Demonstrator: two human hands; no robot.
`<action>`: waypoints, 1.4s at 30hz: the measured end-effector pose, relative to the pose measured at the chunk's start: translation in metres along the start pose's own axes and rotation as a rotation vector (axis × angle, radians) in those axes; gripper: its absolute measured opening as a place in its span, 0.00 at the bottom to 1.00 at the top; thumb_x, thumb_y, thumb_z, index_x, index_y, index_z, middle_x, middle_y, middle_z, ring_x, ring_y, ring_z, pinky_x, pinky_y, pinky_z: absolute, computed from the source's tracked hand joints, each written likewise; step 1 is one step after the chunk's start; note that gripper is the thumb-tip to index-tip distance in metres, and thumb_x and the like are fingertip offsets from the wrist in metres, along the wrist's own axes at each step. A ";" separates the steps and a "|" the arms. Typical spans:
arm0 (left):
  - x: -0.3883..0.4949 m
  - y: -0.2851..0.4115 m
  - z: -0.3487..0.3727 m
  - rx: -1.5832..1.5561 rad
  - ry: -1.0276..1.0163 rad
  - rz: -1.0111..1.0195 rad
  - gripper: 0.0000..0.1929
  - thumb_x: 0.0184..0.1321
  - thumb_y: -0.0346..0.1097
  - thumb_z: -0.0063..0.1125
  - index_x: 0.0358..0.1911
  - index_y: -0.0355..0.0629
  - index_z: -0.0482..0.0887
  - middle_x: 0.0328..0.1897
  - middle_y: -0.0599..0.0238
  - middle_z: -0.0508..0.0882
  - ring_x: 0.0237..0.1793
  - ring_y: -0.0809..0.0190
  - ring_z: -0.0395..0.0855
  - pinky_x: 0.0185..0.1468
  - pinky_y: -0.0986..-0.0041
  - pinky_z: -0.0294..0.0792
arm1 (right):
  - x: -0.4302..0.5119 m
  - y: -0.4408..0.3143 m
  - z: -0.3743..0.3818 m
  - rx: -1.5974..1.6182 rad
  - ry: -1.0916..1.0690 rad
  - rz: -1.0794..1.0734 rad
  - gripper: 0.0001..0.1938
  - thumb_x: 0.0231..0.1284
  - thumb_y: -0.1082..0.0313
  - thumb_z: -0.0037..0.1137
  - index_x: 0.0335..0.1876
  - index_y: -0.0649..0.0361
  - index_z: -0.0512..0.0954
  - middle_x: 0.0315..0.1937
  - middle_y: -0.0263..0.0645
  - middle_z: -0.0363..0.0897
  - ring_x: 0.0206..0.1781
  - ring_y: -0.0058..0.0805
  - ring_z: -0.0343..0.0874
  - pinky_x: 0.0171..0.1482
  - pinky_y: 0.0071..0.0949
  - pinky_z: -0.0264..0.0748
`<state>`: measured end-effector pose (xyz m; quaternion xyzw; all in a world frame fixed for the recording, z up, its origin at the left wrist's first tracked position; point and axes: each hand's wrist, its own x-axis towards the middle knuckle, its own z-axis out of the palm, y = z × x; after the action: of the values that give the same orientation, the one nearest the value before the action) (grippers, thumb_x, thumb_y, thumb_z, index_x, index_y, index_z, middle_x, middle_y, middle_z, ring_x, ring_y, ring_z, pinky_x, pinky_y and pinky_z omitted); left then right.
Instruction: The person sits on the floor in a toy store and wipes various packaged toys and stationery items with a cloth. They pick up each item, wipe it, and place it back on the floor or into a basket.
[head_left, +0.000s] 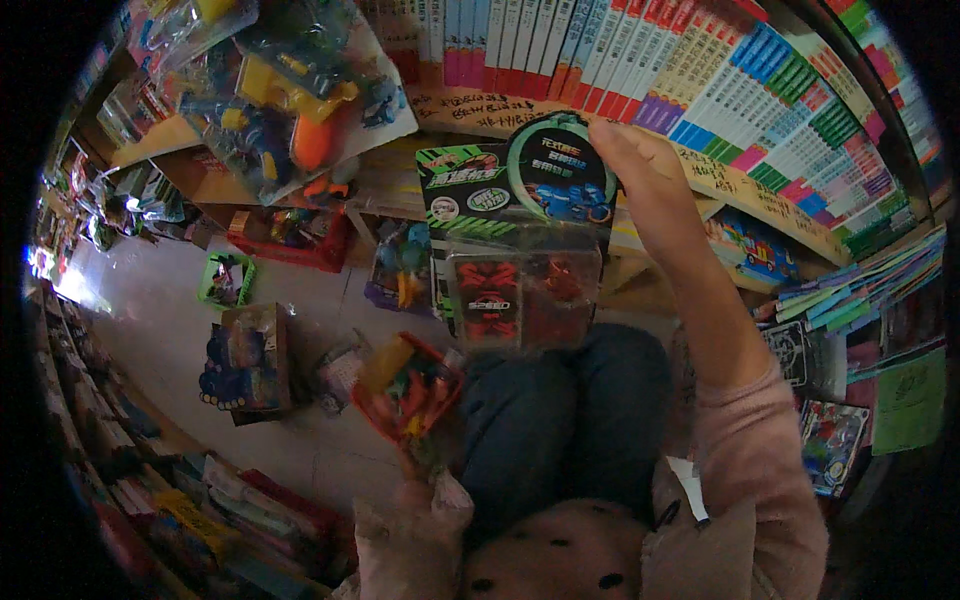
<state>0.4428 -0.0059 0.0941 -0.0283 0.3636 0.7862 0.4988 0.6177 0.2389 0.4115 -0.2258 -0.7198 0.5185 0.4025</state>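
My right hand reaches up and grips the upper right edge of a carded toy car package. The card is black and green with a rounded top, and a clear plastic blister with red and black parts covers its lower half. It hangs upright above my knees. My left hand is low on the left, dim and blurred, right by a red-orange basket of small colourful items. Whether its fingers hold anything is unclear.
Bookshelves with rows of books stand ahead. Large blister-packed toys hang at upper left. On the floor are a red bin, a green basket and a cardboard box. Stacked booklets lie right.
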 end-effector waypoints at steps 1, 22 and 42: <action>0.000 0.000 -0.001 -0.003 0.004 0.001 0.26 0.53 0.47 0.52 0.52 0.38 0.69 0.51 0.58 0.74 0.48 0.59 0.74 0.48 0.72 0.69 | 0.001 0.000 0.002 0.005 -0.007 -0.002 0.18 0.65 0.57 0.42 0.39 0.67 0.75 0.32 0.27 0.75 0.35 0.11 0.69 0.39 0.15 0.67; -0.018 0.060 0.020 0.830 0.160 0.365 0.29 0.52 0.53 0.54 0.51 0.37 0.71 0.50 0.61 0.75 0.49 0.63 0.73 0.49 0.74 0.67 | -0.016 -0.017 0.018 0.027 -0.011 0.056 0.16 0.64 0.59 0.43 0.35 0.66 0.76 0.28 0.26 0.75 0.32 0.09 0.68 0.36 0.13 0.66; -0.067 0.081 0.176 0.337 -0.368 0.214 0.22 0.48 0.32 0.62 0.48 0.36 0.73 0.42 0.64 0.79 0.43 0.69 0.75 0.47 0.75 0.69 | -0.077 0.086 0.068 0.494 -0.188 0.687 0.19 0.59 0.58 0.46 0.51 0.63 0.68 0.46 0.39 0.74 0.46 0.31 0.74 0.46 0.29 0.72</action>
<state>0.4671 0.0293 0.2948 0.2370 0.3936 0.7547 0.4683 0.5988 0.1740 0.2960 -0.3009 -0.4908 0.7973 0.1814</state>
